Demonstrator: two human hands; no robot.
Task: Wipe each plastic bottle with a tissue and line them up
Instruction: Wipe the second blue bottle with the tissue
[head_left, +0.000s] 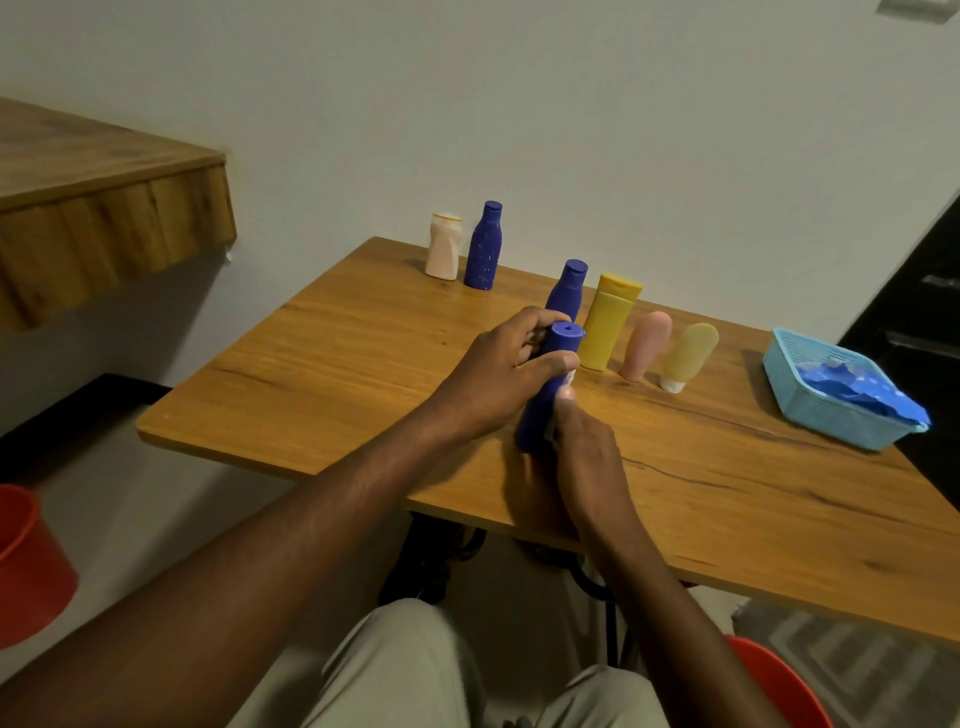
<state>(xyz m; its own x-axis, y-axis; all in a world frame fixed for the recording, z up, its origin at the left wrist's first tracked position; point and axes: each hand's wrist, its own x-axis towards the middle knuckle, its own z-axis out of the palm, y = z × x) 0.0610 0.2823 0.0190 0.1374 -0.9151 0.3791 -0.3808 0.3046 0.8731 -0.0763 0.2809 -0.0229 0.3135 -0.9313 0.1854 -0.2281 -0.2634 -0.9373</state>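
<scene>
My left hand (501, 369) grips the upper part of a blue bottle (540, 410) held tilted over the wooden table (337, 364). My right hand (584, 457) presses against the bottle's lower side; a small bit of white tissue (570, 376) shows between the hands. Behind stand another blue bottle (569, 286), a yellow bottle (608, 325), a pink tube (645, 345) and a pale yellow tube (688, 356) in a row. Farther back stand a cream bottle (443, 247) and a speckled blue bottle (484, 247).
A light blue basket (821, 410) with blue material inside sits at the table's right. A wooden shelf (104, 208) juts out at the left. A red bucket (31, 561) stands on the floor at left, a red object (779, 680) at bottom right.
</scene>
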